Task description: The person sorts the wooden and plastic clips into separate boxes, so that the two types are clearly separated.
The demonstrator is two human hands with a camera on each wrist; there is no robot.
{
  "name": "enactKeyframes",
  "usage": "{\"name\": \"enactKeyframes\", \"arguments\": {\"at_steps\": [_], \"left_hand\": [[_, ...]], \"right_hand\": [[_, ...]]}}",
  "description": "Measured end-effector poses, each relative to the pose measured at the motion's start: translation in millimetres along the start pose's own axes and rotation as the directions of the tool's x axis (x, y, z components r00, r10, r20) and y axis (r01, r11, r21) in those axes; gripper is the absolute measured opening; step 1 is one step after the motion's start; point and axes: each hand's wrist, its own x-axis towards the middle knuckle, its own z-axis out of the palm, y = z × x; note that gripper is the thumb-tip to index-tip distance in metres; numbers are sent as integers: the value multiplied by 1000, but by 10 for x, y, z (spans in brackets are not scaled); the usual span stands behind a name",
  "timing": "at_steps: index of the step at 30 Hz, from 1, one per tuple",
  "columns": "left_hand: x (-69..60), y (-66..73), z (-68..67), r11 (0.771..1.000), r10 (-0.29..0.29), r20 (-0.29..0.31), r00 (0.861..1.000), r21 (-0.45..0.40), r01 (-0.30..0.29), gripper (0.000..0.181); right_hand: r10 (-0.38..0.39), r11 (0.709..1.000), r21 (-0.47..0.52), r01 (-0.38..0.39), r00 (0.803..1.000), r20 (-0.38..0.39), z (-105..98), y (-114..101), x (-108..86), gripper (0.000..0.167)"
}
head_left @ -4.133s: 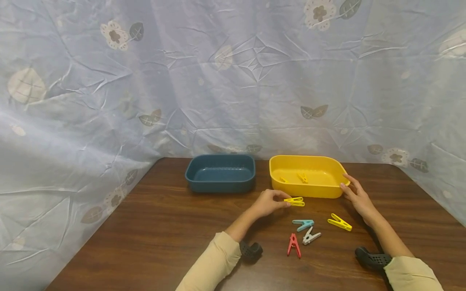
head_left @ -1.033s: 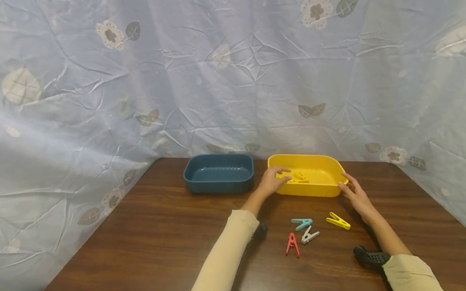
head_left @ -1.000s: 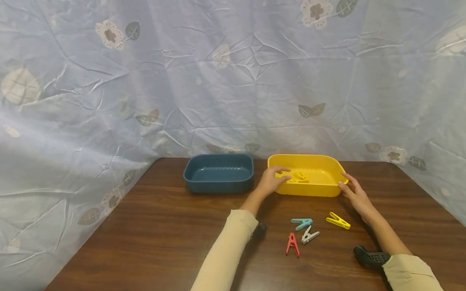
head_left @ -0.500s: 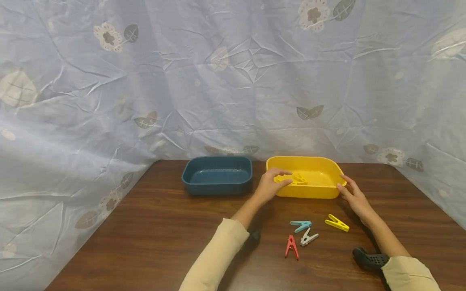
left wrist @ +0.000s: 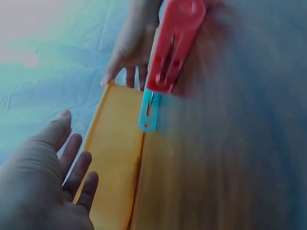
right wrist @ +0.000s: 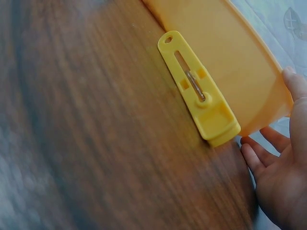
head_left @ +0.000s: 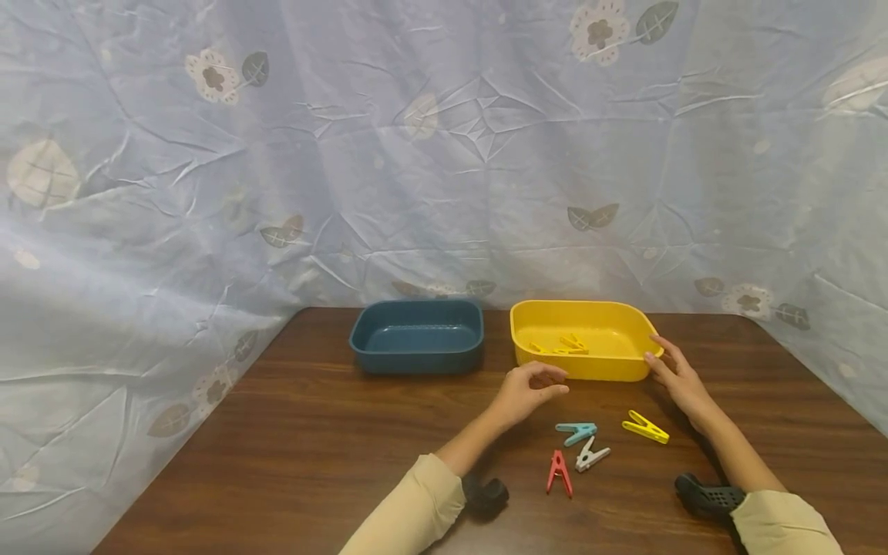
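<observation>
My left hand (head_left: pixel 525 393) hangs over the table in front of the yellow bin (head_left: pixel 590 368), thumb and fingers apart with nothing between them. My right hand (head_left: pixel 683 381) holds the bin's near right corner, its thumb and fingers against the rim and wall. Inside the bin lie a few yellow clothespins (head_left: pixel 574 344). On the table between the hands are a light blue clothespin (head_left: pixel 578 432), a white clothespin (head_left: pixel 590 455) and a red clothespin (head_left: pixel 559 473). Another yellow clothespin (right wrist: pixel 199 91) lies nearest my right hand, beside the bin in the right wrist view.
A dark blue bin (head_left: pixel 416 361) stands left of the yellow one, with no clothespin visible in it. Both stand near the far edge of the brown wooden table (head_left: pixel 291 447). A flowered curtain (head_left: pixel 416 169) hangs close behind. Dark devices are strapped at both wrists.
A yellow clothespin, pinched in my left hand earlier, now lies in the yellow bin. That hand has drawn back out over the near rim. My right hand has kept its place.
</observation>
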Motion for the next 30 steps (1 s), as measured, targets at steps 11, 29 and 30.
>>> {"name": "enactKeyframes", "arguments": {"at_steps": [11, 29, 30], "left_hand": [[-75, 65, 66, 989, -108, 221, 969, 120, 83, 26], [-83, -11, 77, 968, -99, 434, 895, 250, -15, 28], [-86, -11, 76, 967, -95, 430, 898, 255, -20, 27]], "right_hand": [[12, 1000, -7, -12, 1000, 3, 2, 1, 7, 60], [-15, 999, -33, 15, 1000, -14, 3, -2, -3, 60], [-16, 999, -35, 15, 1000, -11, 4, 0, -1, 60]]}}
